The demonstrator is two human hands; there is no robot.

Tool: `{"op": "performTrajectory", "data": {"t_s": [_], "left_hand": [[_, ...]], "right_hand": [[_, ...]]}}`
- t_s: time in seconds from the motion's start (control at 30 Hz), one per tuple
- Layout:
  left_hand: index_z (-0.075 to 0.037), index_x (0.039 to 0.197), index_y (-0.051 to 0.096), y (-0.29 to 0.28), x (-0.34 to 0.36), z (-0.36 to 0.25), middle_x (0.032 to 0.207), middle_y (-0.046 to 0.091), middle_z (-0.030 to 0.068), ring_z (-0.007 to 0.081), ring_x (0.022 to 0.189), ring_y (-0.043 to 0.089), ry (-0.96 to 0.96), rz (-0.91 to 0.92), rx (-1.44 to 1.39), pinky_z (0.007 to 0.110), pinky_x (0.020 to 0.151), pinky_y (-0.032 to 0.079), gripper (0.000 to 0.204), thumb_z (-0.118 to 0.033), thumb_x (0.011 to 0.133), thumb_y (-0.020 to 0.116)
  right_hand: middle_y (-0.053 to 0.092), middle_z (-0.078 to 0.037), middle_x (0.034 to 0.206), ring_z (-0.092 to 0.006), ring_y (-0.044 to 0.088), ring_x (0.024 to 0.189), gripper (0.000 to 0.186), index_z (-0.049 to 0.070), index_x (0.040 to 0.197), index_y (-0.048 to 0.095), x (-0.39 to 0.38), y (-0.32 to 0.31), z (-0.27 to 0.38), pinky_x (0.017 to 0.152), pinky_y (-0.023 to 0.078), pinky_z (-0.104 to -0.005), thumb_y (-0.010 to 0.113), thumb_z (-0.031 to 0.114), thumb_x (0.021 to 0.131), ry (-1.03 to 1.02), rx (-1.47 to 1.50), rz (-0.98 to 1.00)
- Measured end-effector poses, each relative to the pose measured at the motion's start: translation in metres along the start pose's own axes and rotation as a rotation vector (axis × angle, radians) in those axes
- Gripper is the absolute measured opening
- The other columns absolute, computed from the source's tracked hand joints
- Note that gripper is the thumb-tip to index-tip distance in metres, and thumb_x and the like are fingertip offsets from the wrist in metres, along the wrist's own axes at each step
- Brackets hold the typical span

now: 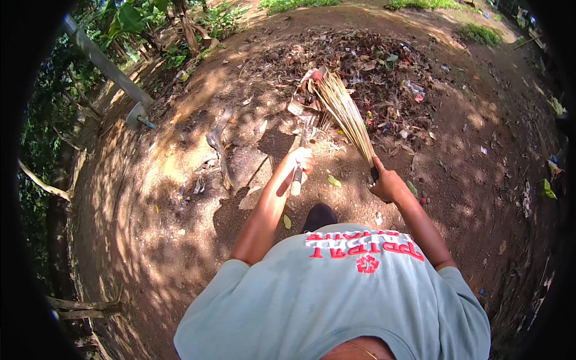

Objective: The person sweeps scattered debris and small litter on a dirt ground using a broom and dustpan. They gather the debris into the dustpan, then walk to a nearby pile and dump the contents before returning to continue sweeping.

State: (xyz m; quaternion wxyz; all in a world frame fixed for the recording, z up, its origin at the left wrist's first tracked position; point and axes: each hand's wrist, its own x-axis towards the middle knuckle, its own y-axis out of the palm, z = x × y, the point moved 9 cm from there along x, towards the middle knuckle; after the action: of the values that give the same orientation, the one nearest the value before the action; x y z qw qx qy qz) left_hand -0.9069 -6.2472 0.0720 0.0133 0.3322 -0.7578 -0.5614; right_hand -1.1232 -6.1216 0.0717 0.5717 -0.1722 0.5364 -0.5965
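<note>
My left hand is closed around the handle of a hand rake. Its pale handle end sticks out below my fist, and its toothed head lies at the near edge of a leaf pile. In my right hand is a stick broom, a bundle of thin straw-coloured sticks gripped at its narrow end. The broom slants away to the upper left, its spread tips among the leaves beside the rake head. Something reddish shows at those tips, too small to make out.
Bare brown soil surrounds the pile, which mixes dry leaves with plastic scraps. A weathered piece of wood lies left of my left hand. Farther left slants a grey pole. My dark shoe shows below my hands.
</note>
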Motion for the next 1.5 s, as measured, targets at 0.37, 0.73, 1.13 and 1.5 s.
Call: {"op": "performTrajectory", "data": {"t_s": [0.37, 0.73, 1.13, 1.5], "left_hand": [[-0.003, 0.078, 0.045, -0.004, 0.509, -0.265, 0.059, 0.045, 0.0023, 0.0132, 0.044, 0.044, 0.235, -0.275, 0.838, 0.03, 0.04, 0.041, 0.011, -0.007, 0.088, 0.05], [0.011, 0.129, 0.028, 0.005, 0.645, -0.396, 0.1, 0.062, 0.0334, 0.0473, 0.092, 0.061, 0.549, -0.699, 1.682, 0.051, 0.081, 0.049, 0.055, -0.016, 0.088, 0.053], [-0.007, 0.1, 0.039, -0.028, 0.58, -0.372, 0.07, 0.051, 0.0055, 0.0164, 0.05, 0.049, 0.402, -0.703, 0.862, 0.032, 0.041, 0.04, 0.025, -0.019, 0.091, 0.058], [-0.008, 0.072, 0.039, -0.051, 0.445, -0.193, 0.063, 0.042, -0.0023, 0.0023, 0.048, 0.043, 0.674, -0.147, -0.726, 0.015, 0.045, 0.042, 0.025, -0.007, 0.093, 0.053]], "right_hand": [[0.056, -0.004, 0.091, -0.0136, 0.053, 0.07, 0.09, 0.007, 0.149, 0.021, 0.394, -0.147, -0.032, 0.061, 0.045, -0.0264, 0.064, 0.003, 0.071, -0.121, 1.02, -0.092], [0.054, -0.005, 0.089, -0.016, 0.055, 0.069, 0.075, 0.014, 0.145, 0.028, 0.511, -0.149, -0.099, 0.055, 0.048, -0.0299, 0.06, -0.003, 0.08, 0.191, 1.438, 0.022], [0.06, -0.005, 0.07, -0.0206, 0.06, 0.057, 0.022, 0.015, 0.1, 0.051, 0.596, -0.162, -0.125, 0.054, 0.054, -0.0374, 0.06, 0.032, 0.09, 0.459, 1.739, 0.834], [0.062, -0.008, 0.081, -0.0219, 0.063, 0.072, 0.014, 0.007, 0.095, 0.055, 0.621, -0.083, -0.122, 0.066, 0.056, -0.0363, 0.061, 0.015, 0.085, 0.39, 1.258, 1.123]]}}
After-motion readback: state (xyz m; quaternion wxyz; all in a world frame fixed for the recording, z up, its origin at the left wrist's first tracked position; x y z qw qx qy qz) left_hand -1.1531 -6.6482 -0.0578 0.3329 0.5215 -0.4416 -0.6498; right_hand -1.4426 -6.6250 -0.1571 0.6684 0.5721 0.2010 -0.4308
